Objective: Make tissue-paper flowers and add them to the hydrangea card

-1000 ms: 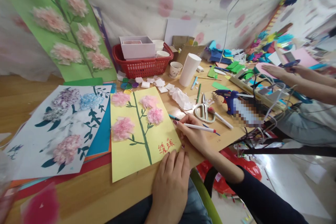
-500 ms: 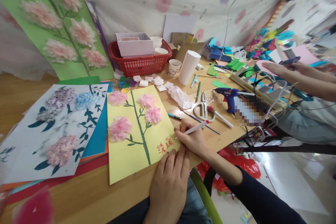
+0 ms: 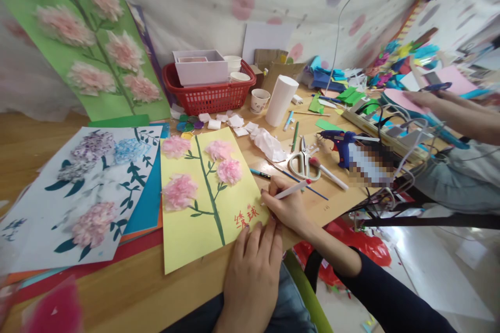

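Note:
A yellow sheet of paper lies on the table, bearing pink tissue flowers, a painted green stem and red handwritten characters near its lower right corner. My left hand rests flat on the sheet's lower edge, fingers stretched out. Pinched in my right hand is a white marker with a red end, held slantwise over the right edge of the sheet. My fingers hide the marker's tip. Scissors, a thin brush and a capped marker lie just beyond that hand.
A blue glue gun stands by a cabled power strip. Behind are a red basket, a paper cup and a white roll. Leftward lies a white flower picture. Another person's hands work at far right.
My hands stay almost in place, the marker still at the sheet's right edge. At far right the other person's hands have shifted slightly to the right with the pink paper.

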`<action>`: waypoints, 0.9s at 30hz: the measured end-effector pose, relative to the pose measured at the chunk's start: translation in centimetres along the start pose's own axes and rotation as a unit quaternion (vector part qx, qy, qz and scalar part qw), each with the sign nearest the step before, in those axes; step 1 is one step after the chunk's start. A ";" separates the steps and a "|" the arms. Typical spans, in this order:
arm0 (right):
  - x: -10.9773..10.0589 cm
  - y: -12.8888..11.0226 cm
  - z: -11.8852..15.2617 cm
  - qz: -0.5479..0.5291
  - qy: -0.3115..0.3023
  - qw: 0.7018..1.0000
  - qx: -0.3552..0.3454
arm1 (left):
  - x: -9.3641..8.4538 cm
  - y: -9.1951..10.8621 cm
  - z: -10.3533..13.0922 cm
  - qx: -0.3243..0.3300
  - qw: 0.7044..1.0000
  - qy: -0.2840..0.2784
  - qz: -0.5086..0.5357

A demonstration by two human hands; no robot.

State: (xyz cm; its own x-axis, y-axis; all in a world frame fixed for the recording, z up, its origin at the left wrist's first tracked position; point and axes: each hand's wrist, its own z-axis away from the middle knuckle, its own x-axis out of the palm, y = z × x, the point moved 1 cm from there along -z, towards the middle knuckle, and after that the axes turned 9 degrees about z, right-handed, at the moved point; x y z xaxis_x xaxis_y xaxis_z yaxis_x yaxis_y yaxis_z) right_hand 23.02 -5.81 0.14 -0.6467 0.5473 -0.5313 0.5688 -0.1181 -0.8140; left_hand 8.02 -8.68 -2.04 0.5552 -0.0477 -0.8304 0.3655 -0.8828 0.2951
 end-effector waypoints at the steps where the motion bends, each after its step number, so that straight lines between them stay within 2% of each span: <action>1: 0.0 0.0 0.0 0.002 -0.002 1.000 -0.001 | 0.0 0.0 0.0 -0.001 1.000 0.001 -0.002; 15: 0.3 0.8 0.2 0.021 -0.037 0.998 -0.042 | 0.2 -0.1 0.2 -0.002 1.000 -0.017 0.000; 21: 0.2 0.3 -0.2 0.018 -0.006 1.000 -0.016 | 0.0 0.0 0.1 0.003 1.000 -0.007 -0.003; 27: 0.2 0.2 -0.1 0.020 -0.034 0.999 -0.017 | 0.0 -0.1 0.0 0.001 1.000 -0.008 0.000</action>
State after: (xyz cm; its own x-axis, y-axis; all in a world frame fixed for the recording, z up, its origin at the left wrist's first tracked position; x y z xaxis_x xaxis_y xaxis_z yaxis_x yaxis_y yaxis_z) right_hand 23.03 -5.63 -0.08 -0.6548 0.4857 -0.5790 0.6114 -0.1098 -0.7836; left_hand 7.98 -8.60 -2.08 0.5428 -0.0556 -0.8380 0.3644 -0.8834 0.2947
